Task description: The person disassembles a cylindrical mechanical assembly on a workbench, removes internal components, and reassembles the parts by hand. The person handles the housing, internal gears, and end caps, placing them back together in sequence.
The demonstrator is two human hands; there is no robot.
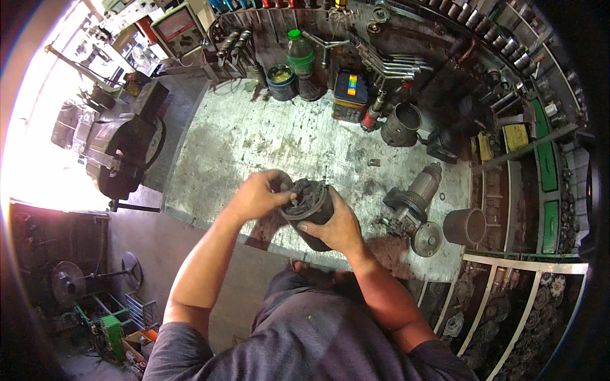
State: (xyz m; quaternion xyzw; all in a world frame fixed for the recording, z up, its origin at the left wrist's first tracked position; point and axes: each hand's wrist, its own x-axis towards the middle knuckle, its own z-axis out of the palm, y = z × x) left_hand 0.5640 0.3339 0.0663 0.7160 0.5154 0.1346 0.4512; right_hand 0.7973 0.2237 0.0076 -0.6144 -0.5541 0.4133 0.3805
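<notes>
A dark, grimy cylindrical motor housing is tilted up in front of me near the bench's front edge. My right hand is closed round its side, thumb across the front. At its open end my left hand has thumb and fingers bent together over the dark parts inside the rim; what they pinch is hidden. To the right lie a motor armature with a dark geared assembly, a round metal end cap and another hollow cylinder.
The worn metal workbench carries a green-capped bottle, a round tub, a dark box and a metal can along its back. A large bench vise stands left. Parts shelves line the right.
</notes>
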